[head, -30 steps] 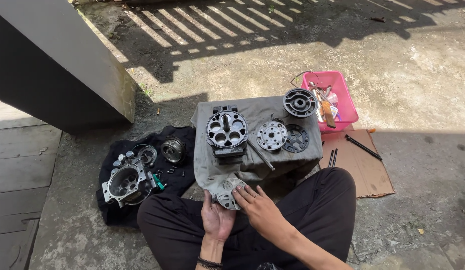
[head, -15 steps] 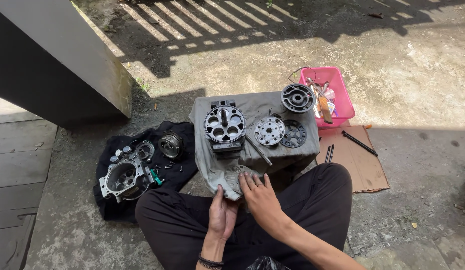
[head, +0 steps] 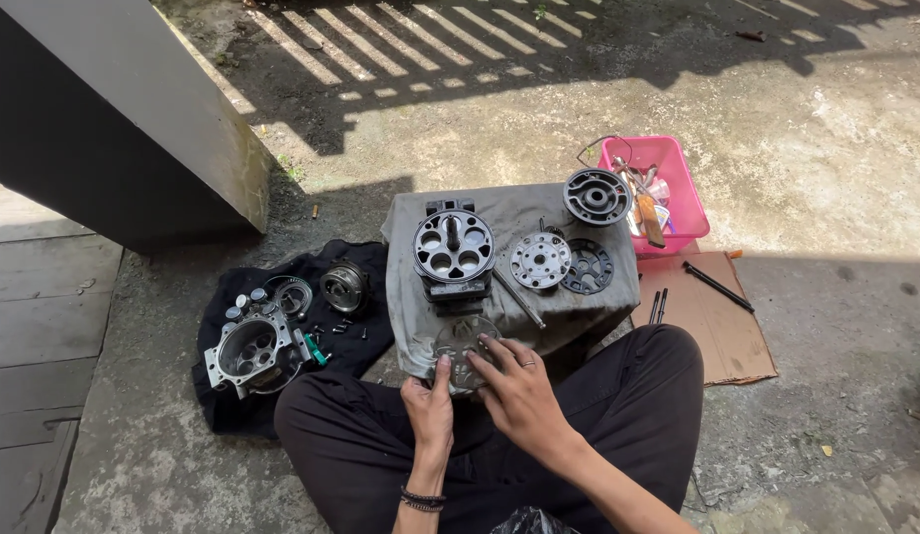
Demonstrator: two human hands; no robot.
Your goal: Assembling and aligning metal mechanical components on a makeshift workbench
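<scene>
I sit cross-legged on concrete. My left hand (head: 429, 407) grips the lower left edge of a round metal plate with holes (head: 460, 350), held over my lap at the near edge of a grey cloth-covered stand (head: 598, 297). My right hand (head: 519, 386) lies on the plate's right side, fingers spread across its face. Just beyond the plate, on the stand, a dark cylinder block with round bores (head: 453, 247) stands upright.
On the stand lie a silver disc (head: 540, 259), a dark gasket (head: 588, 267), a rod (head: 519, 299) and a round cover (head: 597, 196). A pink tray of tools (head: 668, 170) sits behind. A black cloth (head: 366, 341) at left holds a housing (head: 250, 348) and small parts. Cardboard (head: 712, 326) lies right.
Both hands have brought the round plate up from my lap toward the stand's near edge, and my right hand has shifted onto its face. The view has tilted slightly.
</scene>
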